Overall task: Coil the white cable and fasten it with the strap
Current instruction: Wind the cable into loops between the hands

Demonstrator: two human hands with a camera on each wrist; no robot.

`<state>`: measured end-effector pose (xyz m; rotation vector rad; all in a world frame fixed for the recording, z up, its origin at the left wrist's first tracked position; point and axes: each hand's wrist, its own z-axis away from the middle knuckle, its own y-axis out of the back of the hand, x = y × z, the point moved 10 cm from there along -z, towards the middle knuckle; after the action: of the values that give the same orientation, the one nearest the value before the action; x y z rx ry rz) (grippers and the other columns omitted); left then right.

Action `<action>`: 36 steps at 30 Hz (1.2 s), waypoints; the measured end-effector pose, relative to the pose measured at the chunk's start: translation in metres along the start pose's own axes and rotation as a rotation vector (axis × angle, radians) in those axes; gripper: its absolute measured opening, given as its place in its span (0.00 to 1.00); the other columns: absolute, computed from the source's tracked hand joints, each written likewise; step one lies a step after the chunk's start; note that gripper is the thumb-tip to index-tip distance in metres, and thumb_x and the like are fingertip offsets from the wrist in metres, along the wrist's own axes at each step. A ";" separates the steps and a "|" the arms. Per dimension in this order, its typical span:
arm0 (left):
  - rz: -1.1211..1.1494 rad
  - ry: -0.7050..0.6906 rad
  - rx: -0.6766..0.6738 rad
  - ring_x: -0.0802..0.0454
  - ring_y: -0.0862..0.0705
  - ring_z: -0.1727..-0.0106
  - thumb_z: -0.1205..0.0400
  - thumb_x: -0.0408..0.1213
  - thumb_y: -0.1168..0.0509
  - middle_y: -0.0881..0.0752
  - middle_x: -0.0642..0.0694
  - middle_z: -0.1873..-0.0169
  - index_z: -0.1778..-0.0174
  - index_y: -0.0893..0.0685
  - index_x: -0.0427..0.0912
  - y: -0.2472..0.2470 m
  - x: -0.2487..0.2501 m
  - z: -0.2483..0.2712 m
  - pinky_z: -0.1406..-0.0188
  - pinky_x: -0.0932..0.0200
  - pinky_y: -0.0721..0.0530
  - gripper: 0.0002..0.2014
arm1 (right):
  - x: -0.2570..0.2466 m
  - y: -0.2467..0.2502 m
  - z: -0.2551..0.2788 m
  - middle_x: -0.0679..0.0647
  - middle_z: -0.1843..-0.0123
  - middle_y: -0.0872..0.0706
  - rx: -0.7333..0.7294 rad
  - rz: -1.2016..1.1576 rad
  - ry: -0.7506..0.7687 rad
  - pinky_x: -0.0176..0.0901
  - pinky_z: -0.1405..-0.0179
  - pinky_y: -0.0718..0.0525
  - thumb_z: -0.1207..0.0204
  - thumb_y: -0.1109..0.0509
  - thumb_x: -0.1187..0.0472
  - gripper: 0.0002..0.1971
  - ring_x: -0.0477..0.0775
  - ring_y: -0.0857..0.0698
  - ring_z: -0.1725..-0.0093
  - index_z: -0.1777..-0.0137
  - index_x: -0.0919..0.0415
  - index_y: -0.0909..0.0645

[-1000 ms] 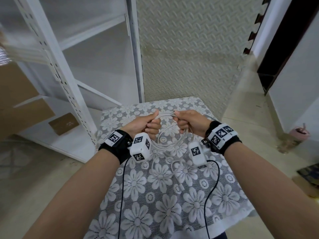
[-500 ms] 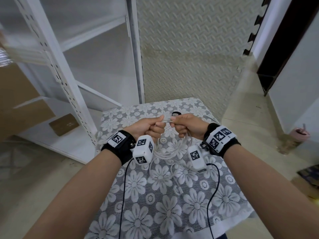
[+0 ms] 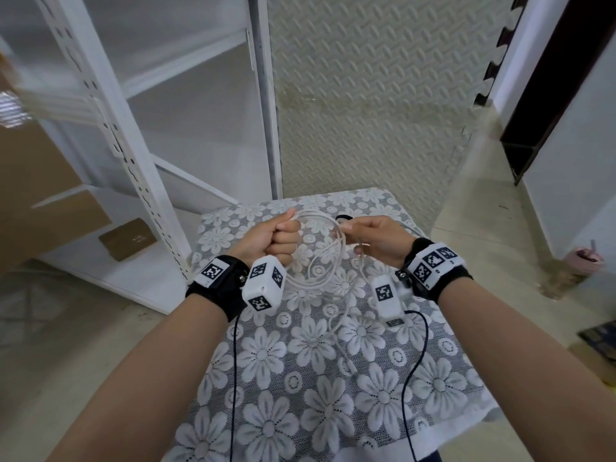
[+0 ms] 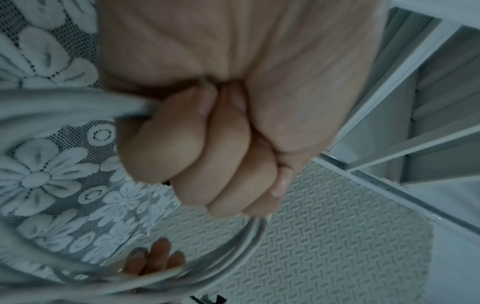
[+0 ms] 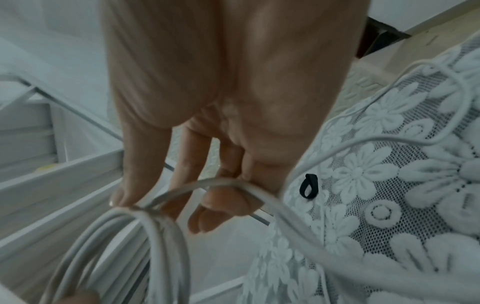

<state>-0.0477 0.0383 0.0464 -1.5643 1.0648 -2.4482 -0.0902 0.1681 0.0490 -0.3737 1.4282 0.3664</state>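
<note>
No words, numbers or brand names can be read anywhere; the only signs are black-and-white square code patterns on the white wrist bands (image 3: 433,264) and on the small white boxes (image 3: 263,283) by each wrist.

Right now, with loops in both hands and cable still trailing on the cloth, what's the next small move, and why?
Probably one more loop: the right hand should draw the loose tail up to the left hand, whose fist already grips the coil. The tail is lying uncoiled on the cloth, and the strap lies there untouched, so fastening seems premature.
</note>
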 end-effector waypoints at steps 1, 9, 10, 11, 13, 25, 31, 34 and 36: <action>0.035 -0.016 -0.031 0.60 0.50 0.83 0.21 0.51 0.42 0.47 0.55 0.82 0.82 0.30 0.49 0.000 0.004 0.001 0.91 0.69 0.45 0.22 | 0.000 0.003 0.000 0.55 0.53 0.12 0.013 -0.033 -0.001 0.31 0.70 0.22 0.24 0.30 0.61 0.08 0.48 0.17 0.59 0.50 0.65 0.14; 0.401 -0.090 -0.367 0.50 0.35 0.76 0.13 0.44 0.49 0.33 0.46 0.77 0.66 0.21 0.32 0.001 0.050 0.016 0.75 0.56 0.35 0.23 | 0.007 0.055 0.007 0.48 0.72 0.20 0.312 0.284 -0.030 0.32 0.79 0.30 0.24 0.27 0.59 0.11 0.45 0.29 0.75 0.51 0.67 0.13; 0.404 -0.116 -0.346 0.50 0.35 0.77 0.13 0.44 0.49 0.33 0.46 0.78 0.67 0.21 0.33 0.006 0.054 0.016 0.76 0.56 0.35 0.23 | 0.006 0.064 0.008 0.49 0.73 0.20 0.398 0.244 -0.017 0.32 0.79 0.30 0.24 0.28 0.59 0.11 0.45 0.29 0.76 0.50 0.69 0.14; 0.404 -0.141 -0.310 0.51 0.36 0.79 0.14 0.44 0.48 0.34 0.47 0.79 0.69 0.21 0.34 0.013 0.058 0.016 0.78 0.57 0.36 0.23 | 0.005 0.071 0.009 0.50 0.72 0.20 0.472 0.204 -0.004 0.32 0.79 0.28 0.23 0.29 0.60 0.11 0.45 0.29 0.76 0.50 0.70 0.14; 0.438 -0.140 -0.279 0.52 0.38 0.81 0.15 0.44 0.47 0.36 0.49 0.81 0.72 0.22 0.35 0.019 0.056 0.014 0.80 0.59 0.37 0.23 | 0.005 0.074 0.011 0.52 0.69 0.18 0.535 0.135 0.002 0.31 0.76 0.24 0.22 0.30 0.62 0.08 0.46 0.26 0.75 0.52 0.68 0.15; 0.462 -0.173 -0.146 0.57 0.44 0.83 0.18 0.44 0.45 0.41 0.53 0.82 0.79 0.25 0.40 0.036 0.041 0.007 0.85 0.62 0.42 0.22 | 0.034 0.048 0.004 0.56 0.62 0.17 0.326 -0.069 -0.149 0.48 0.54 0.14 0.18 0.35 0.55 0.13 0.54 0.17 0.62 0.51 0.65 0.17; 0.296 -0.141 0.058 0.59 0.51 0.83 0.23 0.46 0.36 0.48 0.54 0.83 0.84 0.29 0.46 0.030 0.017 -0.003 0.89 0.67 0.50 0.22 | 0.046 0.011 -0.002 0.52 0.72 0.15 0.138 0.063 -0.198 0.37 0.72 0.20 0.16 0.40 0.55 0.16 0.48 0.18 0.74 0.54 0.65 0.16; 0.307 -0.152 0.144 0.59 0.52 0.82 0.14 0.50 0.49 0.43 0.53 0.89 0.84 0.31 0.47 0.033 0.013 -0.002 0.92 0.68 0.48 0.29 | 0.035 0.011 -0.001 0.48 0.78 0.25 0.173 0.215 -0.150 0.35 0.80 0.33 0.15 0.43 0.53 0.18 0.45 0.33 0.81 0.54 0.62 0.15; 0.334 -0.194 0.164 0.59 0.53 0.82 0.13 0.51 0.52 0.41 0.53 0.90 0.85 0.30 0.47 0.032 0.016 -0.002 0.92 0.68 0.48 0.31 | 0.030 0.005 -0.001 0.49 0.78 0.28 0.148 0.321 -0.146 0.34 0.82 0.36 0.14 0.45 0.51 0.19 0.45 0.35 0.81 0.52 0.61 0.15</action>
<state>-0.0673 0.0081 0.0404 -1.4090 0.9735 -2.0622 -0.0901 0.1723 0.0187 0.0051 1.3621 0.5335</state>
